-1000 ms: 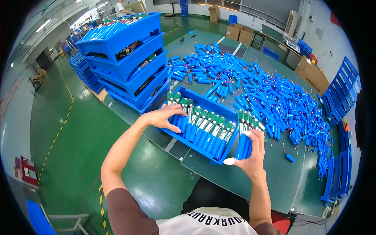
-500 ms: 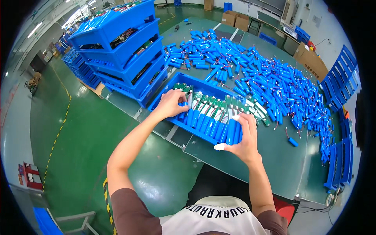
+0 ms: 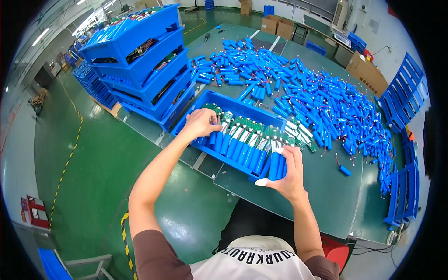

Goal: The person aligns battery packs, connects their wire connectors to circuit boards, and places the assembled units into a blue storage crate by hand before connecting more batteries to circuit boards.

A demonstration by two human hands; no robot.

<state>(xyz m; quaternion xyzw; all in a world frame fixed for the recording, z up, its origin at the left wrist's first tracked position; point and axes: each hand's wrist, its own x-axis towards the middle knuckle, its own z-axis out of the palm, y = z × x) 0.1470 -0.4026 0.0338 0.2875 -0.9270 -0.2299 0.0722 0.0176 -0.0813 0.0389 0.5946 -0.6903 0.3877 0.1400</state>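
A blue plastic crate (image 3: 242, 107) stands on the table in front of me. Inside it a row of blue cylindrical battery packs (image 3: 239, 150) leans side by side, green circuit boards and thin wires at their far ends. My right hand (image 3: 290, 173) is at the crate's right end, thumb and fingers closed around a few battery packs (image 3: 276, 164). White covers sit on its thumb and a fingertip. At the row's left end, my left hand (image 3: 201, 123) reaches in with curled fingers against the packs; what lies between them is hidden.
Loose blue batteries with wires (image 3: 317, 105) lie heaped across the table (image 3: 317, 196). Stacked blue crates (image 3: 140, 70) rise at the left. More boards (image 3: 301, 133) lie just beyond the crate's right end. Blue racks (image 3: 405, 193) line the right side.
The crate has shifted slightly left and nearer to me. My right hand and its battery packs have come a little closer to my body. My left hand stays at the row's left end.
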